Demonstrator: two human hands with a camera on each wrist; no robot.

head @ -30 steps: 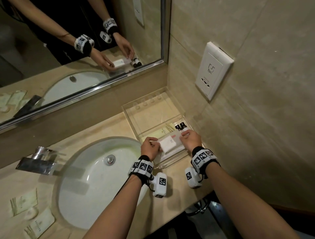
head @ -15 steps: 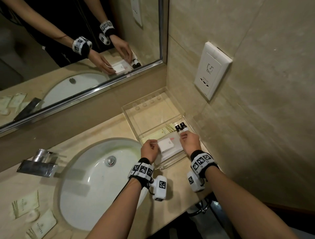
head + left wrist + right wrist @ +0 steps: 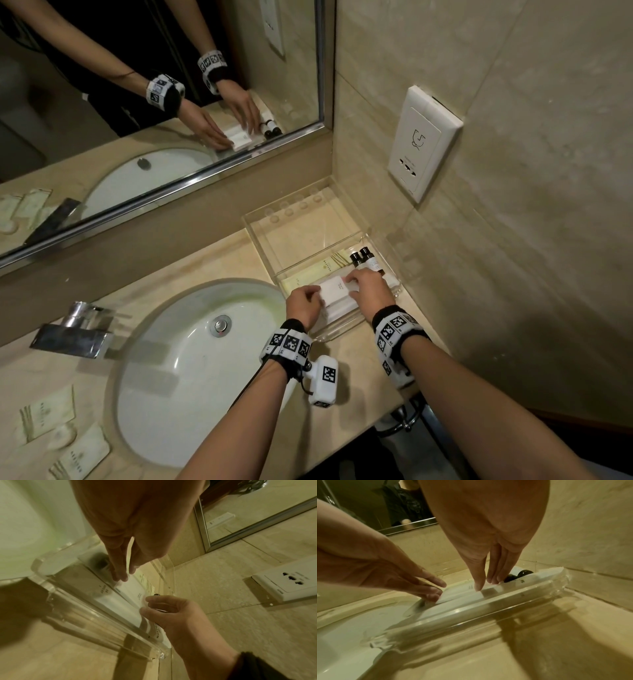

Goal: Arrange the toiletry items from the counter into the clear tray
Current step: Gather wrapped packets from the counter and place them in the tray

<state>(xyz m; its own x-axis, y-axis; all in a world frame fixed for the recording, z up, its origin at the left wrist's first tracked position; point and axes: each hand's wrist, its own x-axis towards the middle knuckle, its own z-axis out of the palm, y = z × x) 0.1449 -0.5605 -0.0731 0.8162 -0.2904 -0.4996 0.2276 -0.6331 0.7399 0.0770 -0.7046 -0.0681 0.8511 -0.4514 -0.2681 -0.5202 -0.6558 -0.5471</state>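
The clear tray (image 3: 310, 231) stands in the counter corner to the right of the sink. In its near part a small white box (image 3: 334, 289) lies on top of other white boxes. My left hand (image 3: 317, 296) touches the box's left end with straight fingers (image 3: 120, 576). My right hand (image 3: 352, 284) pinches its right end between thumb (image 3: 477, 588) and fingers. Two black-capped bottles (image 3: 363, 257) lie just right of my right hand. Pale sachets (image 3: 329, 265) lie flat behind the box.
Several pale sachets (image 3: 48, 411) and a small round item (image 3: 63, 435) lie on the counter left of the sink (image 3: 191, 377). The tap (image 3: 75, 332) stands behind the sink. A wall socket (image 3: 421, 144) hangs above the tray, and the mirror (image 3: 137, 102) runs along the back.
The white box has shifted slightly and settled flatter on the stack. Both hands stay at its ends, the right one now reaching a little further over it.
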